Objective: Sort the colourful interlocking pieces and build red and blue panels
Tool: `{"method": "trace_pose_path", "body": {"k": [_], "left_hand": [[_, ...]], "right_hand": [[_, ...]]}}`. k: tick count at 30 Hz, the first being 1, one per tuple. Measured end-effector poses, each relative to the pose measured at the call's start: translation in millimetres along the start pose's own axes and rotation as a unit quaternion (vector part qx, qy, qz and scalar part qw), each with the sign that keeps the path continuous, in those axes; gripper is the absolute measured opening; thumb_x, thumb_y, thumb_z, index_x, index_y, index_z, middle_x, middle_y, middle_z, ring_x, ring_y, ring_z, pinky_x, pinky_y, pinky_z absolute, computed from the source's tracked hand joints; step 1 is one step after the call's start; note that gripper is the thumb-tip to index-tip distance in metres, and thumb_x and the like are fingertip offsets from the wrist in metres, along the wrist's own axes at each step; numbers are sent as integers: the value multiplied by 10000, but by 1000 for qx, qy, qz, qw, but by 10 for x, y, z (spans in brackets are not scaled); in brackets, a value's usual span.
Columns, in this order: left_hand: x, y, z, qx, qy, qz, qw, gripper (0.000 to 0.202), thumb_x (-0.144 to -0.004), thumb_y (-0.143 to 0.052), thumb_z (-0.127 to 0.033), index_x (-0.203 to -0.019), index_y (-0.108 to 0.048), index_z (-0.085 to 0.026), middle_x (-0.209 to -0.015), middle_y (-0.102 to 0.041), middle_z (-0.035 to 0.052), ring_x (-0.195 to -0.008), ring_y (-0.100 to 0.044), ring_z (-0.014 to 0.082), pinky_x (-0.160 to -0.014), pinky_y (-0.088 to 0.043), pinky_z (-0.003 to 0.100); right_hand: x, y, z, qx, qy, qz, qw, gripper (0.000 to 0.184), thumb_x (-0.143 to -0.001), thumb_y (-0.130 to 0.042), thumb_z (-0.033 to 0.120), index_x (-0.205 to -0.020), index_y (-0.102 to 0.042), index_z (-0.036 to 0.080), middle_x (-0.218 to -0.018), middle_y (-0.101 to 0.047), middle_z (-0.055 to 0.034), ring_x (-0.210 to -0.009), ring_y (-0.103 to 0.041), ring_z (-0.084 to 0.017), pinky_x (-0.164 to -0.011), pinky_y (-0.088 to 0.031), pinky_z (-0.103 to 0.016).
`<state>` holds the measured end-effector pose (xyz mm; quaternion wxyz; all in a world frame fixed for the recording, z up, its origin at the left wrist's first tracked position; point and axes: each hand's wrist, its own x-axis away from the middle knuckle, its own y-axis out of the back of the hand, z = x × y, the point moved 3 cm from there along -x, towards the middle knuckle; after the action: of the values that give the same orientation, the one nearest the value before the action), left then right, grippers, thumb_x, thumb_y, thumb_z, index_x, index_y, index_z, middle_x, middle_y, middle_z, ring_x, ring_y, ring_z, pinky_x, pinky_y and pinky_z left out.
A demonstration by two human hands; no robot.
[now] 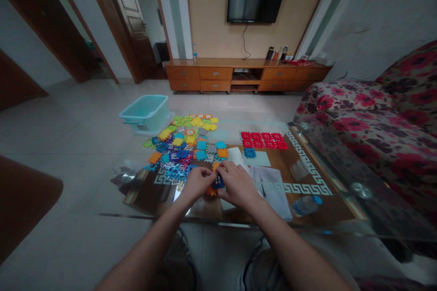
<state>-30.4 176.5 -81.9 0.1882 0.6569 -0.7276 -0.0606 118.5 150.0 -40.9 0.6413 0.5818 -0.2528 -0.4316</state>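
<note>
My left hand and my right hand meet over the near part of the glass table. Between them is a dark blue puzzle tile with square holes, gripped by the fingers of both. An orange tile shows just under it. Left of my hands spreads a heap of loose interlocking tiles in many colours. Beyond my right hand, several red tiles lie joined in a block, with a blue tile near its front edge. My fingers partly hide the held tile.
A turquoise bin stands past the heap at the left. Papers with a pen lie right of my hands. A bottle with a blue cap lies near the table's front right. A flowered sofa flanks the right side.
</note>
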Motion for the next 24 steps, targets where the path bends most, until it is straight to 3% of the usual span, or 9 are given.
{"method": "trace_pose_path", "body": {"k": [12, 19, 24], "left_hand": [[-18, -5, 27, 26, 9, 11, 1000, 266, -676, -705, -398, -555, -640, -170, -506, -569, 3, -534, -512, 149, -513, -338, 243], [-59, -7, 105, 71, 5, 30, 997, 314, -723, -692, -442, -615, -668, -149, -535, -564, -4, -515, -470, 122, -516, -340, 238], [-77, 30, 104, 183, 15, -42, 982, 360, -698, -745, -495, -736, -722, -138, -687, -657, 32, -604, -534, 129, -583, -402, 236]], "right_hand": [[3, -18, -3, -6, -6, -2, 1000, 336, -729, -707, 240, -1030, -567, 192, -1117, -583, -108, -1049, -524, -288, -828, -433, -403], [11, 7, -29, -53, -20, -11, 998, 435, -738, -701, 245, -1143, -550, 195, -1171, -578, -112, -1088, -532, -296, -863, -442, -424], [0, 10, -41, -88, -57, -62, 993, 617, -780, -665, 250, -1348, -433, 183, -1261, -549, -140, -1153, -529, -302, -910, -464, -440]]}}
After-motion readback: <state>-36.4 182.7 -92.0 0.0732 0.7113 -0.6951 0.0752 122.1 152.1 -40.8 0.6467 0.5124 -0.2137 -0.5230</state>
